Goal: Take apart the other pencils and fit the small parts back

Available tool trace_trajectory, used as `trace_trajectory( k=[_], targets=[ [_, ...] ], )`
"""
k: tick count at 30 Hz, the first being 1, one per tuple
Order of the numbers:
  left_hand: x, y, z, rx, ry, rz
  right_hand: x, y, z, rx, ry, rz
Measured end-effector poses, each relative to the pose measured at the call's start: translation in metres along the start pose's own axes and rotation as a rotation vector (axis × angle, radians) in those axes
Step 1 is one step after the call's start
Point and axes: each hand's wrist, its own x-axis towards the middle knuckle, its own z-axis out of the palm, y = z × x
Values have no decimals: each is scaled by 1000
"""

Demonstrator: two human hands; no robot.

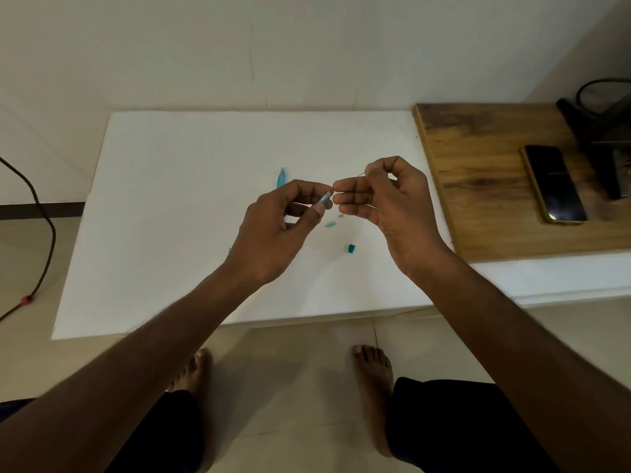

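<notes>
My left hand (280,223) pinches a short clear teal pen barrel (323,199) between thumb and fingers, above the white table (164,206). My right hand (386,196) pinches a thin refill (358,175) whose near end meets the barrel's open end. On the table beneath lie a teal pen cap (281,177), half hidden behind my left fingers, a small pale teal piece (330,225), a tiny grey piece (340,216) and a dark teal plug (350,248).
A wooden board (485,186) lies to the right with a black phone (553,184) and a dark stand with a cable (601,131). A black cord (44,216) hangs at the left. My bare feet stand on the tiled floor (290,370) below.
</notes>
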Motion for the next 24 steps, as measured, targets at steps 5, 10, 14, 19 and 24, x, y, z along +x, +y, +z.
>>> trace_trajectory(
  k=[5,10,14,19,24],
  targets=[
    [0,0,-1,9,2,1,1,2,1,-5,-5,-7],
    [-1,0,0,14,6,-6,2,5,-1,-22,-21,-24],
    [-2,2,0,22,14,-10,3,8,-2,-150,-20,-69],
    [-2,3,-1,-7,13,3,3,9,-1,-366,-76,-140],
    [-1,0,-2,-115,22,-49,11,8,-13,-626,-190,-336]
  ],
)
